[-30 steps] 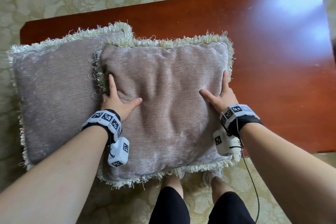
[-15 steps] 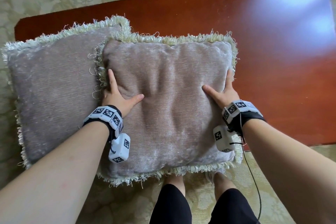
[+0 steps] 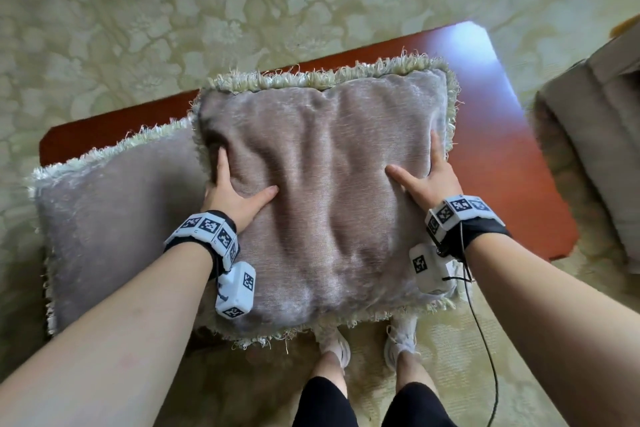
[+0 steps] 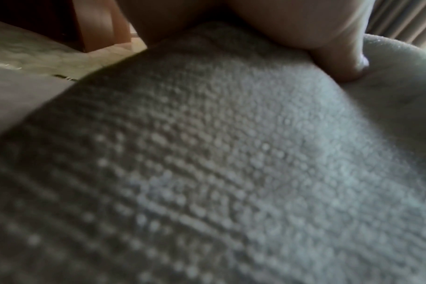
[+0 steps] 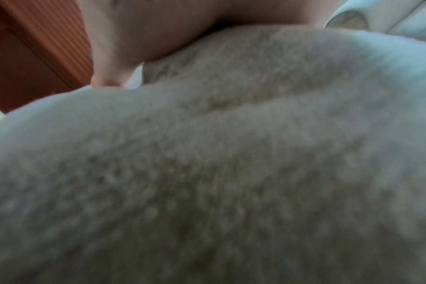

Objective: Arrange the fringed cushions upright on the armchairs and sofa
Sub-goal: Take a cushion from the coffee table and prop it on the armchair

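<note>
A mauve fringed cushion point(image 3: 329, 191) is held in front of me above the red-brown table point(image 3: 519, 177). My left hand point(image 3: 239, 184) grips its left side, and my right hand point(image 3: 424, 173) grips its right side. Both thumbs press the top and the other fingers wrap round the edges. A second fringed cushion point(image 3: 114, 225) lies flat on the table's left end, partly under the held one. The left wrist view is filled by cushion fabric point(image 4: 207, 153) under my thumb point(image 4: 341, 57). The right wrist view shows the same fabric point(image 5: 231, 173) under the other thumb point(image 5: 107, 73).
A beige upholstered armchair point(image 3: 595, 135) stands at the right, just past the table's end. Pale green patterned carpet point(image 3: 207, 10) surrounds the table. My feet point(image 3: 336, 347) stand at the table's near edge, below the cushion.
Both hands have lifted the right cushion up off the table and the other cushion. My view has risen and shifted, and the armchair now shows at the right.
</note>
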